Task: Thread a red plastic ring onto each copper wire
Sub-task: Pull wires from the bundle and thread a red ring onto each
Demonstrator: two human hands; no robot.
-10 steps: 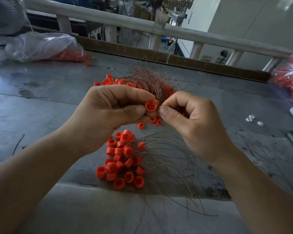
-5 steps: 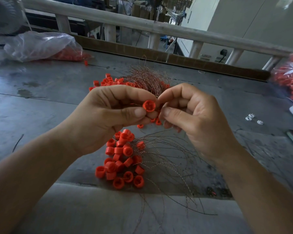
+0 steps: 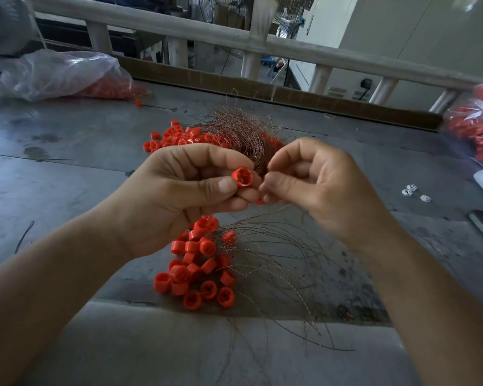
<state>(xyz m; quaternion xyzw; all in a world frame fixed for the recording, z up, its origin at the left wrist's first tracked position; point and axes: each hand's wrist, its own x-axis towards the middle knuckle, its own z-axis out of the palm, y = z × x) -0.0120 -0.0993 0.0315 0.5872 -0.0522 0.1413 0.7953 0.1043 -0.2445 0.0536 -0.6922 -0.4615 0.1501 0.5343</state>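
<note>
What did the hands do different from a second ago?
The right hand lifted its forefinger off its thumb, beside the red ring; whether it pinches a wire is unclear. The left hand still pinches that ring in the same spot; the loose rings and wires lie as before.

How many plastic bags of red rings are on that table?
2. The left bag lies at the far left of the table; the right bag sits at the right edge, partly cut off. Others may be out of view.
</note>
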